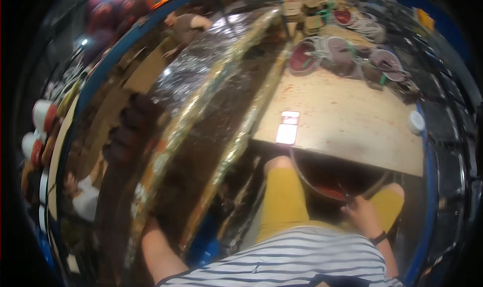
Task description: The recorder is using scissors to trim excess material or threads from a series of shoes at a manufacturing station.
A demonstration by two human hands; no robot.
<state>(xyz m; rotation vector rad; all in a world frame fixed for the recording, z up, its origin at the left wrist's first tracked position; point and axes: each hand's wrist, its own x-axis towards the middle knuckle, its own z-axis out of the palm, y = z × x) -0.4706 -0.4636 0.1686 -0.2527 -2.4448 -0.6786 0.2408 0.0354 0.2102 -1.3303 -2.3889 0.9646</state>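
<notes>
My right hand (363,215), with a dark band at the wrist, is closed on a thin dark tool (345,190); blur hides its exact kind. It is above the near rim of a wide round basin (313,182) between my knees, where some red matter (331,192) shows inside. My left forearm (160,249) reaches toward the shiny film-wrapped edge of a long dark trough on my left. The left hand itself is lost in shadow there, so its fingers do not show.
A wooden board (342,116) lies ahead, bearing a lit phone (288,128). Round mesh baskets (347,58) stand at its far end; a white lid (416,122) sits at its right edge. Two people (183,29) work left of the long trough (221,105). A blue bar runs along the right.
</notes>
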